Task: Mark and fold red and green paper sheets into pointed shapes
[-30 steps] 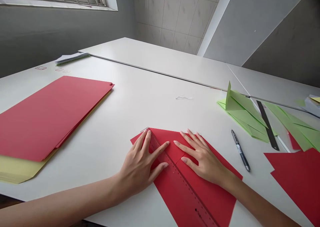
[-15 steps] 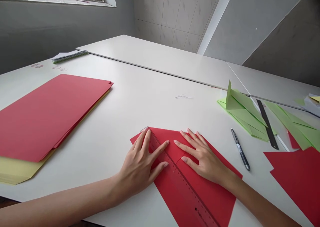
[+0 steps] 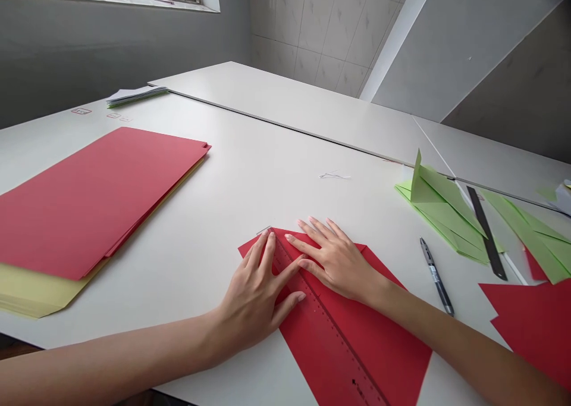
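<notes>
A red sheet of paper (image 3: pixel 357 346) lies on the white table (image 3: pixel 250 180) in front of me, its far corners folded inward to a point. A clear ruler (image 3: pixel 325 340) lies along its middle line. My left hand (image 3: pixel 256 293) rests flat and open on the ruler's far end, fingers spread. My right hand (image 3: pixel 332 257) lies flat and open on the folded flap right of the ruler, close to the tip, its fingers touching the paper beside my left fingers.
A stack of red and yellow sheets (image 3: pixel 84 197) lies at the left. Right of me are a pen (image 3: pixel 437 275), folded green papers (image 3: pixel 441 209), a dark ruler (image 3: pixel 488 233) and more red paper (image 3: pixel 535 322). White papers (image 3: pixel 134 95) sit at the far left.
My right hand has slid left and away from me along the flap, toward the paper's tip and my left hand. The left hand has stayed on the ruler.
</notes>
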A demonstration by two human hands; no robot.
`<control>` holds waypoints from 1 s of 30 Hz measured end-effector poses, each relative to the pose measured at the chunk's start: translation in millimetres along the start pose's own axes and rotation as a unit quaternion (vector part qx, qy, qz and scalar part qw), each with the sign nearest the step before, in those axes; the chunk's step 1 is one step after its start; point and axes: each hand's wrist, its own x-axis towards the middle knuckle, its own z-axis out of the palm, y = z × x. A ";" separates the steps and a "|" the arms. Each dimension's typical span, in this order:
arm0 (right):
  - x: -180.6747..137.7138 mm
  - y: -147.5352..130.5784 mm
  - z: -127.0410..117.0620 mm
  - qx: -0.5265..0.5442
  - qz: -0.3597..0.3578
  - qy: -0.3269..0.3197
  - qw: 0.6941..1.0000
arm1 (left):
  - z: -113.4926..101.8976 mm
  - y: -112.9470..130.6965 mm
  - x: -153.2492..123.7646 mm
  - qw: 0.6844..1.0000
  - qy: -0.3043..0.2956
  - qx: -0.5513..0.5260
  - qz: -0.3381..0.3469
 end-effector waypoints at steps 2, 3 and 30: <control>7.7 -1.1 0.6 -0.004 -0.004 0.002 1.000 | 0.0 0.2 0.2 1.000 0.001 -0.007 -0.003; 11.3 -1.7 0.8 -0.006 -0.006 0.005 1.000 | -0.2 0.2 0.6 1.000 0.001 -0.011 -0.005; 28.8 -19.3 -4.0 -0.096 -0.006 0.013 0.995 | 0.8 -2.4 3.7 1.000 0.003 -0.015 -0.001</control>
